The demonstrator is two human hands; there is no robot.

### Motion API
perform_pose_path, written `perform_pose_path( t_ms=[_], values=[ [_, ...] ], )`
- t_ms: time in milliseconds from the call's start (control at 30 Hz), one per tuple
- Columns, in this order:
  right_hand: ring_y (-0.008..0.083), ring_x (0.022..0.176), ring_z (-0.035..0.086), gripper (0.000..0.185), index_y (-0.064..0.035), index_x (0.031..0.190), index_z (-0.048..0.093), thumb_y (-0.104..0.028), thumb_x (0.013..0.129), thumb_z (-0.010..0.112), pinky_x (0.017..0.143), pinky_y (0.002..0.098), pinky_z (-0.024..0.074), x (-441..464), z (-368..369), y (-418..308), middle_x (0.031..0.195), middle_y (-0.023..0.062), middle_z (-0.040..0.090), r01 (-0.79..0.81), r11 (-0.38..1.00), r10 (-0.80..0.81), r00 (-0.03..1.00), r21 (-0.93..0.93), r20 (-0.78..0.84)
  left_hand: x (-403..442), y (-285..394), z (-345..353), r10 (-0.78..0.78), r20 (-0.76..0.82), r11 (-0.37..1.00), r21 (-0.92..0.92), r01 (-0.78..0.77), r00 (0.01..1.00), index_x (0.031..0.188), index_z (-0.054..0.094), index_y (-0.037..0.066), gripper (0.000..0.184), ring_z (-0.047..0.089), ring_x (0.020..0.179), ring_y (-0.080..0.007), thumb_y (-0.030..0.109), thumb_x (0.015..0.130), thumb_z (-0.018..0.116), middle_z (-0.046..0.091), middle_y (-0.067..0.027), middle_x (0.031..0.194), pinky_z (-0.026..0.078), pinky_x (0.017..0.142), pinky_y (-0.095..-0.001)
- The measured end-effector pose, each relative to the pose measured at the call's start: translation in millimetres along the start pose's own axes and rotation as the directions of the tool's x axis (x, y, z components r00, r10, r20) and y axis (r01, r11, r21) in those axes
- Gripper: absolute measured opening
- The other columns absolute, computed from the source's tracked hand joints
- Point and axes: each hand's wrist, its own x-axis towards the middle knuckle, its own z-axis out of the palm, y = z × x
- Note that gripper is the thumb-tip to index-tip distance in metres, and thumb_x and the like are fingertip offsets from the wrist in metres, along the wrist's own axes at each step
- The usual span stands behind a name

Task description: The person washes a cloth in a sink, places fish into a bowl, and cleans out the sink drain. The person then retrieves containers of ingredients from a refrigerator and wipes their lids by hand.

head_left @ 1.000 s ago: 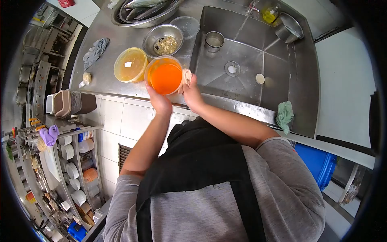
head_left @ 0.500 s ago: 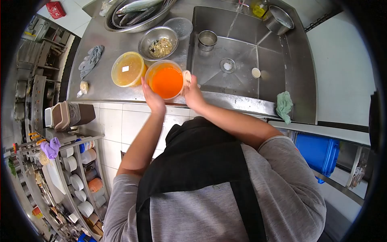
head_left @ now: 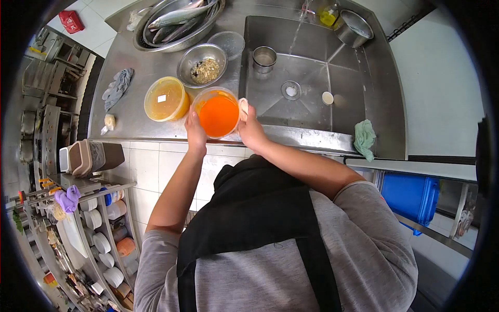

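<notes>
A clear round tub of bright orange liquid (head_left: 217,115) is held between my two hands near the counter's front edge. My left hand (head_left: 196,134) presses its left side, fingers closed along the wall. On the other side my right hand (head_left: 251,130) grips the tub, with a pale beige folded piece (head_left: 243,108) between its fingers and the wall; I cannot tell what that piece is. Just left stands a lidded yellowish tub (head_left: 165,106) with a white label. Behind it sits a steel bowl (head_left: 220,74) with chopped pale bits and some dark pieces.
Whole fish (head_left: 179,18) lie in a large steel colander (head_left: 182,48) at the back. A clear plastic lid (head_left: 232,43) is beside the sink (head_left: 291,117), which contains a steel cup (head_left: 264,60) and a small white cup (head_left: 327,98). Cloths (head_left: 118,88) lie around.
The view has tilted slightly, so the counter appears lower. The tub of orange liquid has shifted a little right, away from the lidded tub, still between both hands.
</notes>
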Motion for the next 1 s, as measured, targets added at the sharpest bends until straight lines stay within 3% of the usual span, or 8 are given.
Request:
perform_pose_path(
  t_ms=[33,100,233,433,500,600,767,1000],
  values=[
    [0.0263,0.110,0.051,0.046,-0.0012,0.133,0.024,-0.004,0.090,0.038,0.091,0.0342,0.0410,-4,1,-2,0.120,0.0206,0.049,0.022,0.999,-0.022,1.000,0.024,0.014,-2,-5,-1,0.001,0.000,1.000,0.001,-0.001,1.000,0.141,0.025,0.006,0.054,0.039,0.121,-0.0260,0.037,0.097,0.030,0.038,-0.0133,0.136,0.024,0.106,-0.0346],
    [0.0253,0.112,0.050,0.049,0.0004,0.135,0.021,-0.003,0.089,0.038,0.091,0.0333,0.0412,-10,2,-1,0.123,0.0202,0.047,0.047,0.998,-0.048,0.998,0.050,0.029,-11,-19,-4,0.051,-0.144,0.799,0.600,0.046,0.988,0.142,0.026,0.015,0.049,0.049,0.102,-0.0292,0.036,0.098,0.025,0.041,-0.0211,0.120,0.042,0.092,-0.0385],
    [0.0225,0.114,0.048,0.061,0.0007,0.141,0.012,0.001,0.087,0.041,0.089,0.0297,0.0432,-3,-6,18,0.127,0.0189,0.044,0.063,0.998,-0.064,0.996,0.019,0.059,-37,18,12,-0.258,-0.100,0.911,0.307,0.277,0.961,0.138,0.033,0.011,0.050,0.058,0.090,-0.0203,0.040,0.098,0.024,0.048,-0.0143,0.123,0.050,0.051,-0.0256],
    [0.0187,0.105,0.053,0.062,-0.0031,0.141,0.016,0.005,0.086,0.042,0.082,0.0255,0.0477,-1,-24,28,0.126,0.0133,0.046,0.030,0.995,-0.038,0.996,0.091,0.085,-30,-4,14,-0.025,-0.080,0.984,0.177,0.039,0.996,0.129,0.039,-0.002,0.045,0.062,0.068,-0.0140,0.029,0.099,0.029,0.060,-0.0125,0.101,0.050,0.047,-0.0205],
    [0.0190,0.107,0.054,0.057,-0.0076,0.140,0.022,0.004,0.088,0.041,0.085,0.0301,0.0479,-1,-39,12,0.125,0.0094,0.047,-0.138,0.824,0.041,0.982,0.549,0.186,-25,-2,12,0.050,-0.034,0.958,0.285,-0.038,0.998,0.128,0.041,-0.003,0.044,0.062,0.067,-0.0139,0.029,0.099,0.029,0.060,-0.0135,0.099,0.051,0.048,-0.0213],
    [0.0202,0.108,0.054,0.051,-0.0114,0.138,0.027,0.002,0.090,0.039,0.088,0.0355,0.0472,9,-69,-3,0.126,0.0077,0.048,-0.296,0.641,0.114,0.949,0.709,0.294,-31,49,33,0.021,-0.008,0.956,0.293,-0.018,1.000,0.121,0.046,-0.005,0.040,0.062,0.065,-0.0148,0.025,0.099,0.030,0.060,-0.0151,0.095,0.052,0.049,-0.0229],
    [0.0226,0.110,0.054,0.043,-0.0083,0.134,0.035,-0.007,0.092,0.043,0.093,0.0384,0.0458,42,-102,-9,0.125,0.0109,0.050,-0.401,0.411,-0.151,0.856,0.819,0.495,-35,99,54,-0.116,0.042,0.979,0.176,0.107,0.992,0.116,0.049,-0.005,0.039,0.062,0.061,-0.0143,0.024,0.098,0.031,0.060,-0.0153,0.091,0.051,0.047,-0.0234],
    [0.0222,0.113,0.053,0.037,-0.0020,0.126,0.045,-0.016,0.092,0.047,0.096,0.0375,0.0438,53,-72,-6,0.124,0.0133,0.052,-0.638,0.309,-0.349,0.614,0.705,0.708,-33,118,60,0.035,0.073,0.967,0.251,-0.052,0.997,0.116,0.050,-0.008,0.041,0.058,0.089,-0.0180,0.025,0.099,0.034,0.061,-0.0150,0.099,0.045,0.080,-0.0282]
  ],
)
